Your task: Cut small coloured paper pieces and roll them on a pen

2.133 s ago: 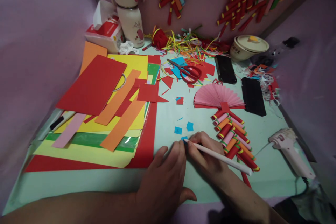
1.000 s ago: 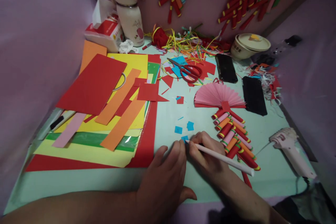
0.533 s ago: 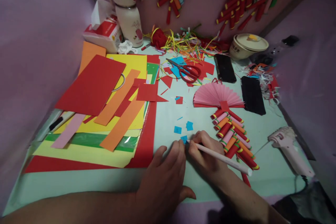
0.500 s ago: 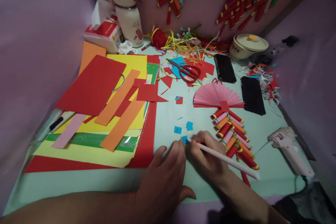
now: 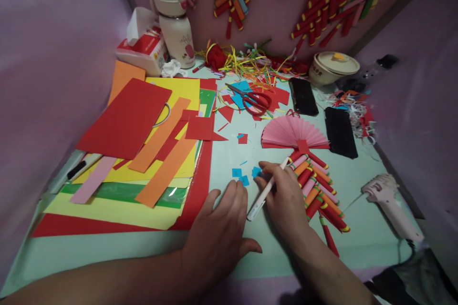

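Note:
My left hand (image 5: 218,228) lies palm down on the pale tabletop, fingers stretched out. Just past its fingertips are two small blue paper pieces (image 5: 236,172), close together. In my right hand (image 5: 286,198), a white pen (image 5: 265,195) is tucked across the fingers and slants down toward me. The thumb and forefinger of that hand touch another small blue paper piece (image 5: 255,172); whether they pinch it I cannot tell. Beside the right hand lies a paper firecracker string (image 5: 315,186) topped by a pink pleated paper fan (image 5: 293,132).
Coloured paper sheets (image 5: 125,119) are stacked at left. Red-handled scissors (image 5: 255,103) rest on paper scraps at the back. Two black phones (image 5: 339,133) and a lidded bowl (image 5: 332,67) stand right. A glue gun (image 5: 391,205) lies at far right; a bottle (image 5: 176,33) stands back left.
The pen tip has left the blue piece, and the pen has swung round in my right hand. My right fingertips have moved up to a blue piece. My left hand has shifted slightly left.

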A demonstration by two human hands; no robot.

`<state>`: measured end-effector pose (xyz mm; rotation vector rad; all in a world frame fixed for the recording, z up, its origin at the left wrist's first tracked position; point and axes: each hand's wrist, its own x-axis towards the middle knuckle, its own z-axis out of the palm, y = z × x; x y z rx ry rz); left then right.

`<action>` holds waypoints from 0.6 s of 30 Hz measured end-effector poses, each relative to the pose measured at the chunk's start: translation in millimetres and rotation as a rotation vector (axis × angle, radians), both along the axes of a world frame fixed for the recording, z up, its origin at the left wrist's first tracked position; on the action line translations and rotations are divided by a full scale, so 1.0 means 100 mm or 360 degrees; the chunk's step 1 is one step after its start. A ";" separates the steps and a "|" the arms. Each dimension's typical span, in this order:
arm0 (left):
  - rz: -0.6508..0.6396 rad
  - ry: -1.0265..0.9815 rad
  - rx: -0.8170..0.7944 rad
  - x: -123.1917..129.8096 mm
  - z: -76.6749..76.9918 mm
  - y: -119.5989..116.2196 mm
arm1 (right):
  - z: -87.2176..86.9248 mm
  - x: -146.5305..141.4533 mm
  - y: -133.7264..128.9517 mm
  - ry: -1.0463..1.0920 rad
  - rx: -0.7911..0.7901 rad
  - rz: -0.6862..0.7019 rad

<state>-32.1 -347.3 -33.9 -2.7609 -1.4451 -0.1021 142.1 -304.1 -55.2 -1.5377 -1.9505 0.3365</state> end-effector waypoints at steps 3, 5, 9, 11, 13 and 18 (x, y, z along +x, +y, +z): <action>0.0020 -0.0012 -0.0006 0.00 -0.01 0.02 | -0.02 -0.01 0.00 -0.0044 0.0010 -0.0027; 0.0026 -0.0017 -0.0005 0.00 -0.02 0.02 | -0.03 -0.01 0.00 -0.0046 0.0058 -0.0035; 0.0047 -0.0016 -0.0004 0.01 -0.03 0.01 | -0.04 -0.01 0.00 -0.0010 0.0155 -0.0078; 0.0051 -0.0012 -0.0008 0.01 -0.03 0.01 | -0.05 -0.01 0.00 0.0013 0.0147 -0.0118; 0.0052 -0.0005 -0.0014 0.02 -0.03 0.01 | -0.05 0.00 0.01 0.0037 0.0111 -0.0155; 0.0071 0.0002 -0.0024 0.02 -0.01 0.00 | -0.04 0.02 0.02 0.0093 0.0076 -0.0204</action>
